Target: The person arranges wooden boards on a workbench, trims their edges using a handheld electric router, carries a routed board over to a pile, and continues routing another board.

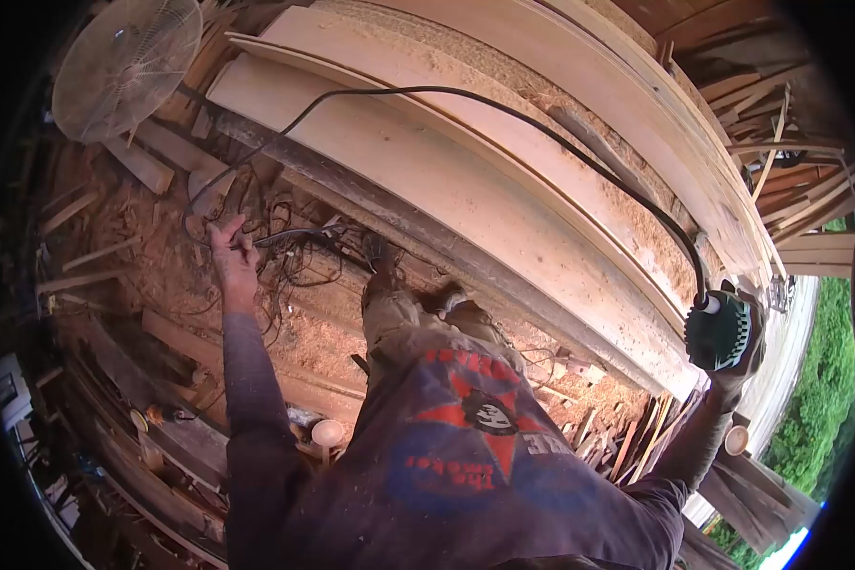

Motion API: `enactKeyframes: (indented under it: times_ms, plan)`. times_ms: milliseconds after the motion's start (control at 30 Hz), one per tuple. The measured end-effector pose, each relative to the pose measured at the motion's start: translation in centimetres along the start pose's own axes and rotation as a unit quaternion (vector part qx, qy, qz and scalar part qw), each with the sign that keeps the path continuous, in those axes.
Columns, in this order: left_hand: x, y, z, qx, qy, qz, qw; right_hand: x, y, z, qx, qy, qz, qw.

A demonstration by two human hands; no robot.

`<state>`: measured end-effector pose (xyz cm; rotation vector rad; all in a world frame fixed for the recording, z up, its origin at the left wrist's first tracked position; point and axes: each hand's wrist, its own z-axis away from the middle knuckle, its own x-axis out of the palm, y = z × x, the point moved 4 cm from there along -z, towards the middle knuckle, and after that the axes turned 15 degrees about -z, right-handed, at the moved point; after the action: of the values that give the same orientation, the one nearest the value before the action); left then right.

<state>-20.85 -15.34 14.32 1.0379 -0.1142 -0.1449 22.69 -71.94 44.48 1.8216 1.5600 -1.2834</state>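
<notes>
My right hand (pixel 746 351) is closed around a dark green power tool (pixel 717 331), held out at the right beside the ends of the boards. The tool's exact kind is hard to make out from this angle. From its top a black power cord (pixel 465 92) arcs across the boards to the left side. There my left hand (pixel 233 255) is raised over the littered ground with its fingers curled on the cord. Long pale wooden boards (pixel 427 161) lie on a bench in front of me, dusted with sawdust.
A round fan (pixel 128 68) stands at the upper left. Tangled wires (pixel 299 261), sawdust and wood scraps cover the ground by my feet. Offcuts (pixel 627 442) are heaped at the lower right, and more timber (pixel 798 199) is piled at the far right.
</notes>
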Motion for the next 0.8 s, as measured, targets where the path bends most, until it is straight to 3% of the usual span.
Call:
enactKeyframes:
  times_ms: [33, 100, 133, 200, 233, 267, 300, 333, 367, 433, 467, 500, 567, 600, 633, 667, 733, 767, 800]
  plan:
    - [-5.1, -0.9, -0.2, -0.002, 0.104, 0.061, 0.993, 2.6, 1.5, -2.5, -0.043, 0.014, -0.012, 0.999]
    - [-16.5, -6.7, -0.3, -0.007, 0.277, 0.181, 0.944, 8.5, 1.6, -9.3, -0.014, 0.001, -0.161, 0.987]
    - [-19.2, -10.0, 1.6, -0.058, 0.319, 0.292, 0.9, 11.5, 1.7, -12.8, 0.001, -0.001, -0.233, 0.972]
    - [-19.5, -14.7, 5.3, -0.185, 0.315, 0.471, 0.803, 17.9, -2.1, -19.7, -0.068, 0.01, -0.145, 0.987]
    - [-16.3, -16.4, 6.4, -0.256, 0.267, 0.54, 0.756, 21.6, -3.5, -22.7, -0.014, 0.032, -0.317, 0.948]
    - [-13.6, -20.3, 5.2, -0.305, 0.208, 0.545, 0.753, 25.3, -4.1, -25.4, -0.006, 0.028, -0.34, 0.94]
    - [-9.1, -21.3, 4.6, -0.293, -0.005, 0.512, 0.808, 29.0, -6.4, -28.3, -0.034, 0.042, -0.406, 0.912]
    - [-3.3, -19.3, 3.6, -0.279, -0.074, 0.527, 0.799, 32.7, -7.6, -30.5, -0.145, 0.047, -0.287, 0.946]
    - [0.3, -19.7, 1.0, -0.249, -0.123, 0.499, 0.821, 35.5, -9.9, -33.1, -0.165, 0.06, -0.325, 0.929]
    - [6.9, -14.0, -4.2, -0.104, -0.131, 0.324, 0.931, 40.8, -13.4, -37.6, -0.162, 0.072, -0.404, 0.898]
    - [8.7, -10.3, -7.0, -0.018, -0.149, 0.268, 0.952, 43.2, -14.8, -39.6, -0.138, 0.073, -0.445, 0.882]
    - [10.1, -6.6, -10.0, 0.067, -0.163, 0.208, 0.962, 45.6, -16.2, -41.4, -0.057, 0.073, -0.557, 0.825]
    - [11.2, 2.0, -15.1, 0.243, -0.066, 0.122, 0.96, 50.0, -16.1, -43.7, -0.084, 0.017, -0.509, 0.856]
    - [11.4, 6.5, -17.1, 0.247, -0.015, 0.091, 0.965, 51.5, -17.6, -45.0, -0.025, 0.005, -0.589, 0.807]
    - [11.2, 10.4, -18.9, 0.248, 0.034, 0.059, 0.966, 52.8, -18.5, -45.8, -0.026, -0.001, -0.589, 0.808]
    - [10.9, 12.8, -20.8, 0.243, 0.038, 0.063, 0.967, 53.5, -19.3, -46.3, -0.088, 0.013, -0.515, 0.853]
    - [10.8, 15.9, -23.8, 0.294, 0.065, -0.168, 0.939, 54.8, -20.4, -46.9, -0.143, 0.006, -0.44, 0.887]
    - [10.9, 15.6, -25.4, 0.29, 0.068, -0.166, 0.94, 55.4, -20.9, -47.2, -0.171, 0.006, -0.402, 0.899]
    - [11.4, 15.6, -26.4, 0.341, 0.067, -0.239, 0.907, 56.7, -20.5, -47.3, -0.115, -0.019, -0.461, 0.88]
